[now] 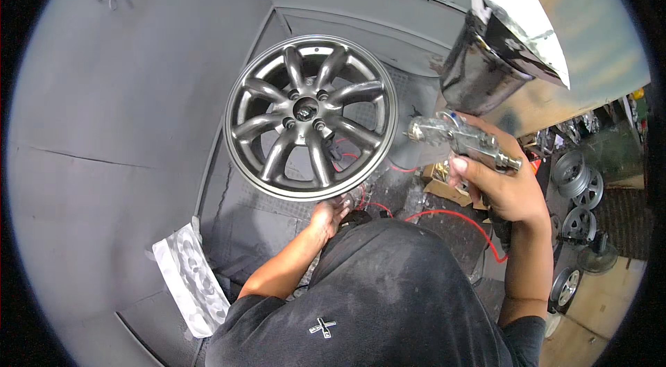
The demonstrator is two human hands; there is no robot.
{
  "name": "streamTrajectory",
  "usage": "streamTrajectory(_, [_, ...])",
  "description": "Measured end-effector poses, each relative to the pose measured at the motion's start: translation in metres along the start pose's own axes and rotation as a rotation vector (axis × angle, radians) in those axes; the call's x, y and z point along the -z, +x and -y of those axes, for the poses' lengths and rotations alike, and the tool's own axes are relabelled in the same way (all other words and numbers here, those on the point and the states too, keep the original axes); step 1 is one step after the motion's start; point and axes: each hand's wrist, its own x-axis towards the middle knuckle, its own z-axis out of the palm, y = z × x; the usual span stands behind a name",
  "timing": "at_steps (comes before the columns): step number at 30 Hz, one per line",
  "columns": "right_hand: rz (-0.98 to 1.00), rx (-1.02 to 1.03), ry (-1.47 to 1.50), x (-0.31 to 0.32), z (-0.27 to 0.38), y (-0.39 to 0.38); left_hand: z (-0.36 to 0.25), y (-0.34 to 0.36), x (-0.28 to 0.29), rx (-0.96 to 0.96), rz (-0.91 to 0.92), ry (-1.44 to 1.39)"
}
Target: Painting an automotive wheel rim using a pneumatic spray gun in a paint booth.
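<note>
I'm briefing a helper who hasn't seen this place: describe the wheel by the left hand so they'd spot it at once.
Start at the big grey wall on the left, then go right to the left hand, at the bottom edge of the wheel. Its eight spokes are dark and glossy, while the other wheels, grouped at far right, look paler.

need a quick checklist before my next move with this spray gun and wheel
1. Spray gun held in the right hand: ok.
2. Wheel face uncovered by hands or hose: ok.
3. Left hand gripping the wheel firmly: cannot tell, the fingertips are hidden at the lower rim.
4. Paint level in the cup above the gun: cannot tell.
5. Red hose joined to the gun: cannot tell.
6. Gloves on: not ok, both hands are bare.
</note>
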Motion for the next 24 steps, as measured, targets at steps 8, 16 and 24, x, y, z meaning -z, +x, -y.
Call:
streamTrajectory(8, [-0.177,0.033,-0.102,-0.008,-0.025,0.001,-0.016,-0.003,0.041,-0.108,-0.09,-0.018])
streamTrajectory(16, [-0.32,0.089,-0.205,-0.025,-0.043,-0.021,-0.063,-0.012,0.095,-0.335,-0.183,-0.025])
streamTrajectory(24, [-0.058,0.032,0.056,-0.055,-0.033,-0.024,-0.083,0.007,0.109,-0.579,-0.27,-0.127])
